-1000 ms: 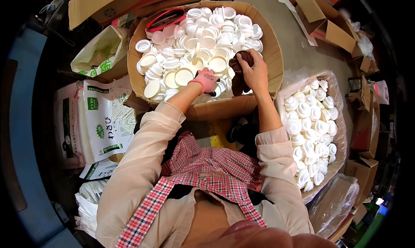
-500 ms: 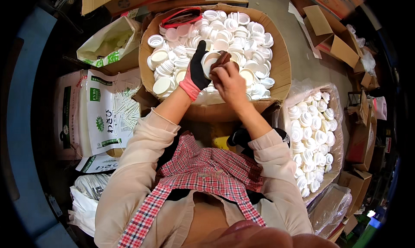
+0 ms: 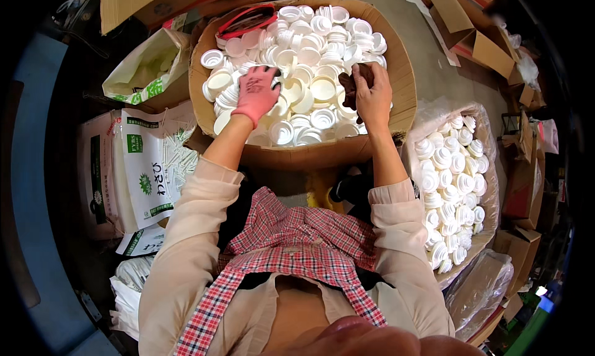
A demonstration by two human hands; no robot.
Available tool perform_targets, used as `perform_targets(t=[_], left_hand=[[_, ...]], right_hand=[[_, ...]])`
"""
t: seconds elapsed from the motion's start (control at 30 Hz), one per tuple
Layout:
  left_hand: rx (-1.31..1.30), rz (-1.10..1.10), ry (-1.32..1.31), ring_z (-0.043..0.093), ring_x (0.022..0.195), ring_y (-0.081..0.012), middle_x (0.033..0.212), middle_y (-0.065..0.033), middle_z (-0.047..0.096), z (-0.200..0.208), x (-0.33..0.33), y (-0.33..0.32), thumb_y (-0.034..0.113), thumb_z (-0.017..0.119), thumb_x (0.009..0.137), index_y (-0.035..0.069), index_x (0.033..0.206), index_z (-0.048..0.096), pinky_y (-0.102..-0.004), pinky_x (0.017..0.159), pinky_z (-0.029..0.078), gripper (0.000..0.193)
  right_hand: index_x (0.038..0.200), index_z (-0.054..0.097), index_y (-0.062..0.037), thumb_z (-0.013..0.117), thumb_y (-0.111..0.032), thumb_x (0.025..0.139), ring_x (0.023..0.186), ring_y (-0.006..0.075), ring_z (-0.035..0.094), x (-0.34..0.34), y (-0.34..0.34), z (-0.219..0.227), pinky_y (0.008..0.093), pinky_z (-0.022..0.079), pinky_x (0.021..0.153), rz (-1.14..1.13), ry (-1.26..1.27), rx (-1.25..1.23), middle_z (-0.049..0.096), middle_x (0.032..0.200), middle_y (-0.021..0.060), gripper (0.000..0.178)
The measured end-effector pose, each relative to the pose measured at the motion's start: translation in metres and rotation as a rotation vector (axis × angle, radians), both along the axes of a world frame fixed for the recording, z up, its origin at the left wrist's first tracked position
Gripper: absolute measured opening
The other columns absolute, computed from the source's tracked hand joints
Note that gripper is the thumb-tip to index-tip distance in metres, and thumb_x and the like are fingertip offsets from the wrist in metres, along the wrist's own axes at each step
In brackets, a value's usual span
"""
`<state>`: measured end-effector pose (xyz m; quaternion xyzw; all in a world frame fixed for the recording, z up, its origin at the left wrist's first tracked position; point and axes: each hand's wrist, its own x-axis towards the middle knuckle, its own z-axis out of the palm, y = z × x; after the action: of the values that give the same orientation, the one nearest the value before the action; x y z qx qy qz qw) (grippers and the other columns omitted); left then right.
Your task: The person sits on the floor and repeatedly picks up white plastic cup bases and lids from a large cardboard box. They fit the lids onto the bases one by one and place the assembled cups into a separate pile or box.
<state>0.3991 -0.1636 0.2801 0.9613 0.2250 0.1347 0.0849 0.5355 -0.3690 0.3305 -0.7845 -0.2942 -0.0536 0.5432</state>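
Note:
My left hand (image 3: 256,94), in a pink glove with a black palm, rests palm down over a heap of white plastic lids (image 3: 304,77). Its fingers are apart over the lids on the left side, and no lid shows in its grasp. Bare and closed, my right hand (image 3: 374,98) pinches a crumpled dark brown cloth (image 3: 351,90) above the right part of the heap. The lids lie loose in a large cardboard box (image 3: 291,157), some in stacks, some face up. At the far left of the heap sits a red-rimmed mesh basket (image 3: 248,21).
A lined box (image 3: 489,238) of white ridged caps (image 3: 452,182) stands on the right. On the left are an open white bag (image 3: 118,83) and a printed sack (image 3: 139,188) with thin white sticks (image 3: 176,157). Open cartons (image 3: 489,58) stand at the far right.
My hands have moved apart, the left to the left and the right to the right with the brown cloth. The white lid that was in my left hand is no longer there.

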Motion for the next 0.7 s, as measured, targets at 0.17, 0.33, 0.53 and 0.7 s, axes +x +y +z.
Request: perform_targets(t=[0.17,0.33,0.53,0.7], left_hand=[[0.131,-0.311,0.275,0.053,0.111,-0.0286,0.112,-0.0078,0.061,-0.045,0.059,0.001,0.009,0.056,0.081,0.01,0.112,0.06,-0.038,0.092,0.045,0.032],[0.305,-0.346,0.432,0.053,0.107,-0.0268,0.106,-0.0075,0.061,-0.037,0.081,-0.015,0.02,0.065,0.077,0.011,0.099,0.064,-0.0381,0.087,0.046,0.024],[-1.291,-0.149,-0.329,0.059,0.067,-0.02,0.074,-0.0058,0.063,-0.002,0.05,0.009,0.025,0.067,0.082,0.003,0.084,0.063,-0.0301,0.063,0.046,0.022],[-0.819,-0.332,-0.777,0.064,0.095,-0.0196,0.1,-0.0099,0.065,-0.003,0.021,-0.045,-0.003,0.07,0.076,0.002,0.105,0.057,-0.0331,0.089,0.051,0.033]], right_hand=[[0.093,0.059,-0.0026,0.065,-0.021,0.086,0.083,0.0367,0.057,-0.001,-0.004,-0.001,0.0414,0.045,0.073,0.098,-0.032,-0.056,0.057,0.088,0.018,0.021],[0.094,0.06,-0.0039,0.065,-0.022,0.086,0.082,0.0371,0.058,0.01,-0.014,-0.005,0.0409,0.046,0.072,0.116,-0.013,-0.107,0.058,0.088,0.0174,0.021],[0.098,0.061,-0.007,0.064,-0.018,0.087,0.085,0.0346,0.059,0.002,-0.004,0.002,0.0384,0.047,0.072,0.241,-0.052,0.025,0.055,0.093,0.014,0.016],[0.101,0.057,-0.006,0.064,-0.01,0.087,0.088,0.0313,0.056,-0.024,0.014,-0.009,0.0349,0.046,0.076,0.342,-0.148,0.055,0.051,0.094,0.0126,0.017]])
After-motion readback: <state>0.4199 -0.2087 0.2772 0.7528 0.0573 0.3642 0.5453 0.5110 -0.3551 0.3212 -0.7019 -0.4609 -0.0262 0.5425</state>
